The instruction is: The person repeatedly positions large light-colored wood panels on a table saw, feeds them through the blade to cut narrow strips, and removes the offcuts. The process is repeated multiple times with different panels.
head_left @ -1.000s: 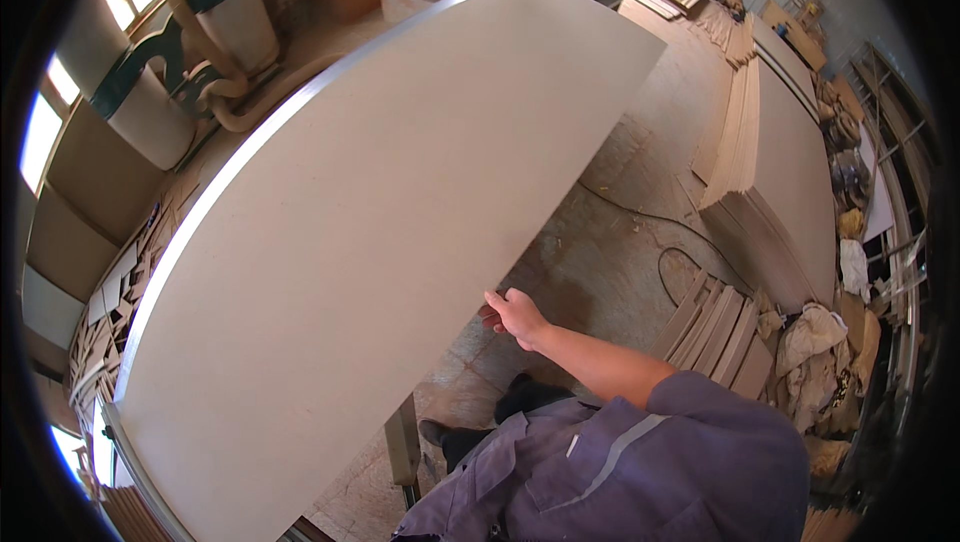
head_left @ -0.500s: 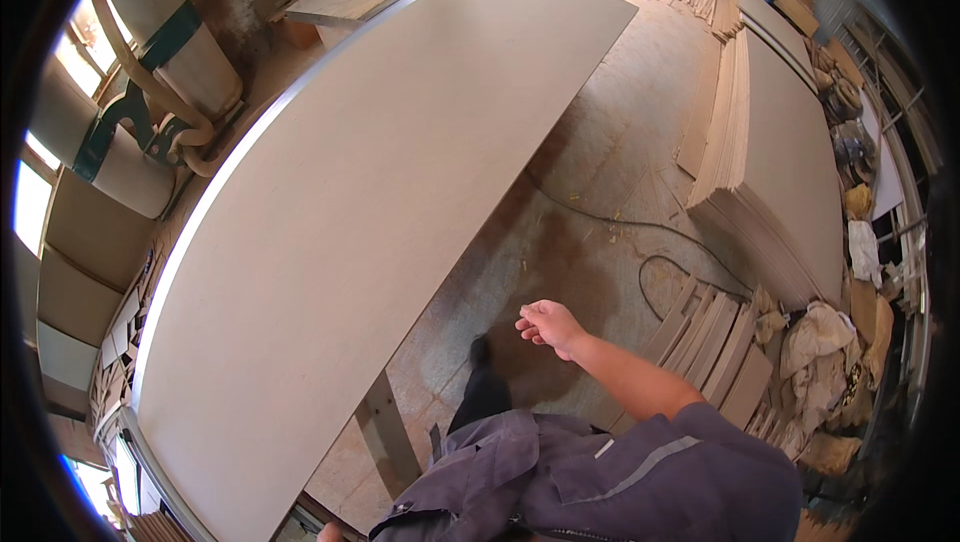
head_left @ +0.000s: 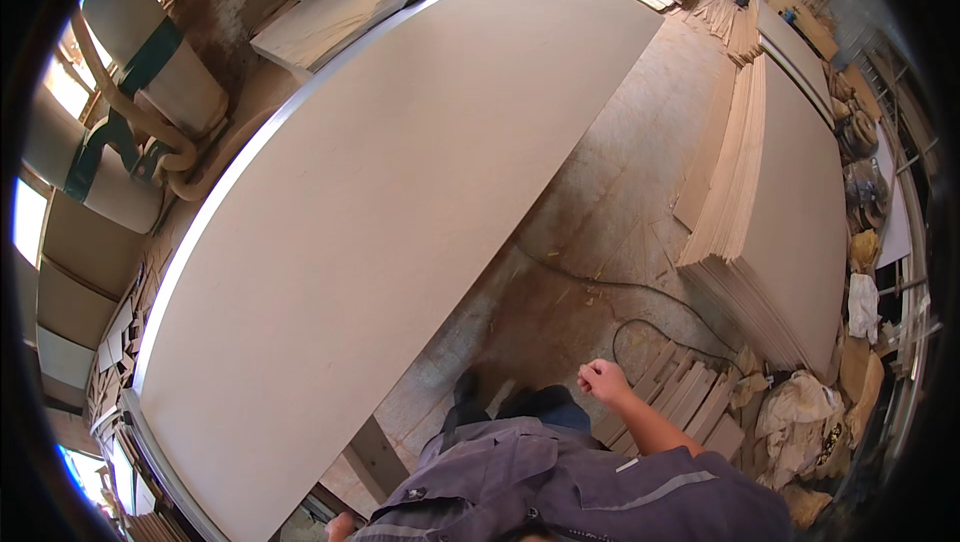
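A large pale flat board (head_left: 390, 212) stretches diagonally from the near left to the far middle, raised above the floor, with a bright metal strip (head_left: 205, 212) along its left side. My right hand (head_left: 603, 380) hangs in the air to the right of the board, apart from it. Its fingers are curled in, and no object shows in them. Just a small part of my left hand (head_left: 341, 525) appears at the lower edge, close to the board's near end; its fingers are hidden. A table leg (head_left: 375, 457) stands below the board's right edge.
To the right stands a tall stack of boards (head_left: 740, 242). A black cable (head_left: 640, 287) curls over the floor beside a pile of cut strips (head_left: 685, 392). Crumpled sacking (head_left: 800, 412) lies at the lower right. Dust-collector bags (head_left: 165, 62) stand at the far left.
My right hand has drawn back toward my body and a little to the right, still curled. The view has shifted slightly, and both my legs now show below. The board looks unmoved.
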The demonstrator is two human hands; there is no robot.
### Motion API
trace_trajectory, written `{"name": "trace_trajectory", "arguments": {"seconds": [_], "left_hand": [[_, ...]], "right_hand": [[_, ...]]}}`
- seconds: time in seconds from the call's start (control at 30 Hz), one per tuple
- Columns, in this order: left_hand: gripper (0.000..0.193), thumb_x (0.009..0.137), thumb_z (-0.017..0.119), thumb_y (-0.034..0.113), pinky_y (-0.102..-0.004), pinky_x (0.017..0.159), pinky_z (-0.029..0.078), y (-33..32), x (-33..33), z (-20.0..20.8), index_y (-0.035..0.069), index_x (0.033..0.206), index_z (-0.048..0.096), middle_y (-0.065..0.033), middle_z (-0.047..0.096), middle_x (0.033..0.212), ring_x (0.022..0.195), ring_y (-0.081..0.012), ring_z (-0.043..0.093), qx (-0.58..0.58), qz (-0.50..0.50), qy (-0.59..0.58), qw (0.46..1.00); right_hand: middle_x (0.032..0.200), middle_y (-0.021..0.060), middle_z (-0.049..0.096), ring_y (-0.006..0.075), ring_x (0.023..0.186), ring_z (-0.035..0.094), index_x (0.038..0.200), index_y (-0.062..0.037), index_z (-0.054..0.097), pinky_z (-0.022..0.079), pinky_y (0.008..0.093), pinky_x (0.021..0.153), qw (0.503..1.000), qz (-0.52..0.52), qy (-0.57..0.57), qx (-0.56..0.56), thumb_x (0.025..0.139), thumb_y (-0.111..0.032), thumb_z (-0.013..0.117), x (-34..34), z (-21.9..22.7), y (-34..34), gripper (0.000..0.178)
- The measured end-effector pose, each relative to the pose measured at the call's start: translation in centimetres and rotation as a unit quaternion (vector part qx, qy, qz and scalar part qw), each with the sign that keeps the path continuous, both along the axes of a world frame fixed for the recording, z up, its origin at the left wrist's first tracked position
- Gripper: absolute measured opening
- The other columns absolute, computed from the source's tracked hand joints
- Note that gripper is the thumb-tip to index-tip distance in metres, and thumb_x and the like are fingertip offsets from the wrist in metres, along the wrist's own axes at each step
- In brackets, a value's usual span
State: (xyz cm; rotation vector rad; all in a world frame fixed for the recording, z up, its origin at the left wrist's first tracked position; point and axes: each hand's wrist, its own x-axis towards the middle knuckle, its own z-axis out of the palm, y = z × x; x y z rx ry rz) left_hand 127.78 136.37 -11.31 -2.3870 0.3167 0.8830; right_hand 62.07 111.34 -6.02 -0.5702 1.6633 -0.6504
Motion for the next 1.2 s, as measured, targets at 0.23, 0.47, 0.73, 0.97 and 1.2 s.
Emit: {"name": "trace_trajectory", "arguments": {"seconds": [0.23,0.47,0.73,0.97,1.2], "left_hand": [[0.042,0.092,0.052,0.035,-0.0445,0.105,0.043,-9.1,-11.3,-2.6,0.011,0.122,0.069,-0.0194,0.057,0.136,0.131,-0.0337,0.051,0.123,-0.193,0.045,0.972],[0.068,0.088,0.054,0.035,-0.0408,0.108,0.042,-25.0,-30.6,0.9,-0.008,0.139,0.044,-0.02,0.047,0.145,0.136,-0.0336,0.045,0.0,0.027,-0.047,0.999],[0.071,0.081,0.063,0.026,-0.0454,0.106,0.041,-41.2,-49.1,5.1,-0.003,0.14,0.035,-0.0213,0.048,0.141,0.131,-0.0336,0.05,-0.14,0.212,-0.192,0.948],[0.09,0.083,0.066,0.037,-0.0486,0.111,0.033,-54.5,-61.1,5.1,-0.003,0.148,0.018,-0.022,0.036,0.149,0.136,-0.0379,0.042,-0.031,0.213,-0.145,0.966],[0.093,0.084,0.062,0.03,-0.0483,0.11,0.035,-68.9,-77.2,6.1,-0.004,0.153,0.009,-0.0232,0.037,0.15,0.136,-0.0373,0.044,-0.059,0.164,-0.121,0.977]], "right_hand": [[0.065,0.0038,0.061,0.0128,0.057,0.058,0.074,-0.0053,0.059,0.045,0.0274,0.054,0.998,0.059,0.015,0.004,0.097,-0.032,0.06,-15.1,-0.9,-8.8,0.035],[0.055,0.0034,0.055,0.0121,0.05,0.049,0.065,-0.0069,0.054,0.04,0.0291,0.05,0.991,0.077,0.09,-0.059,0.098,-0.034,0.058,-35.2,3.5,-22.4,0.043],[0.081,0.0014,0.061,0.0093,0.063,0.056,0.101,-0.0065,0.055,0.044,0.0234,0.055,0.992,0.01,0.007,-0.125,0.098,-0.02,0.06,-50.9,5.0,-44.3,0.015],[0.08,0.0038,0.059,0.0085,0.061,0.053,0.109,-0.0044,0.054,0.042,0.021,0.052,0.998,0.042,-0.04,-0.034,0.098,-0.019,0.061,-59.2,5.0,-56.3,0.02],[0.08,0.0035,0.058,0.0081,0.059,0.05,0.104,-0.0054,0.056,0.04,0.0209,0.05,0.999,0.032,-0.039,-0.012,0.099,-0.024,0.06,-72.2,1.6,-70.7,0.02]]}}
